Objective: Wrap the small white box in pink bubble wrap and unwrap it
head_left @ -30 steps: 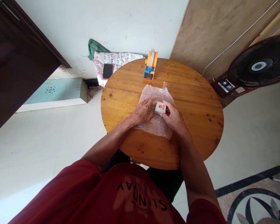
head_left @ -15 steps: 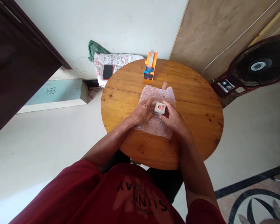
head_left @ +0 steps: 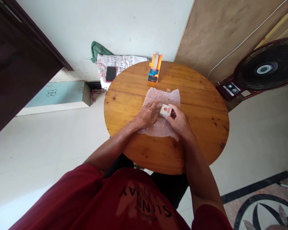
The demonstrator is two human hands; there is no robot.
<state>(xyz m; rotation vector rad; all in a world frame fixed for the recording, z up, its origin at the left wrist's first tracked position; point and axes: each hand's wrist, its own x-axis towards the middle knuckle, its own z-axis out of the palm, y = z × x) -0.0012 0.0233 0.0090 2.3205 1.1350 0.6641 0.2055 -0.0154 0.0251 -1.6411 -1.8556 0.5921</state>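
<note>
A sheet of bubble wrap point(head_left: 162, 95) lies spread on the round wooden table point(head_left: 201, 108). A small white box with a red mark point(head_left: 165, 110) sits on the wrap. My right hand point(head_left: 180, 123) is closed around the box from its near right side. My left hand point(head_left: 146, 115) rests flat on the wrap just left of the box, fingers stretched out and touching the sheet. A strip of clear tape sticks up at the wrap's far edge.
An orange and blue tape dispenser point(head_left: 154, 68) stands at the table's far edge. Past the table, a dark phone point(head_left: 110, 73) lies on a printed sack point(head_left: 124, 60) on the floor. A black fan point(head_left: 266, 68) stands to the right, a dark door point(head_left: 14, 60) to the left.
The box has tipped and shifted slightly in my right hand. The near right corner of the bubble wrap has lifted and drawn in toward my right hand.
</note>
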